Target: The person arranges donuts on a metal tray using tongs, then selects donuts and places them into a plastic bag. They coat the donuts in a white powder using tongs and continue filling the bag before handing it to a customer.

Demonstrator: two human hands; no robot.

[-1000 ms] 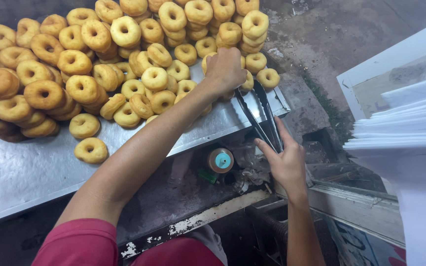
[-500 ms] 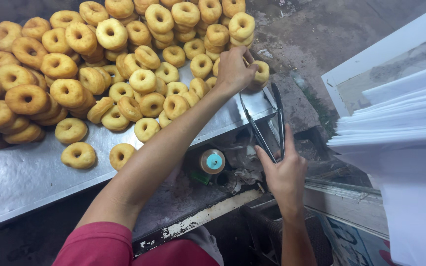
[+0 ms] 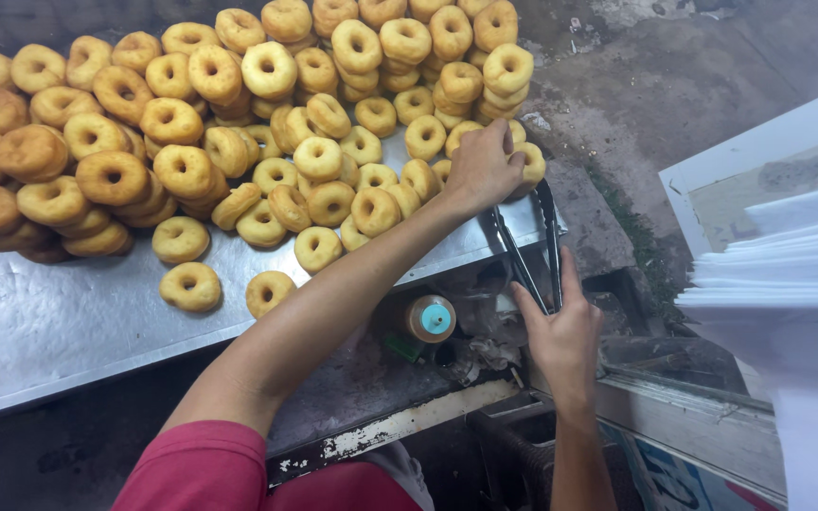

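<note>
Doughnuts [image 3: 239,142] — golden rings, heaped in a broad pile — cover the far part of a metal counter [image 3: 59,331]; a few lie singly near its front edge, apart from the heap. Left hand [image 3: 483,168]: arm stretched across the counter, fingers curled down over doughnuts at the right end of the pile, close to the counter's right corner; whether it grips one cannot be told. Right hand [image 3: 565,333]: below the counter's edge, fingers wrapped round the handle end of metal tongs [image 3: 532,246], whose two arms run up towards the left hand with a narrow gap between them. Bottle [image 3: 431,318] with a blue cap stands under the counter, just left of the right hand. White paper sheets [image 3: 788,265] — stacked — lie at the right.
</note>
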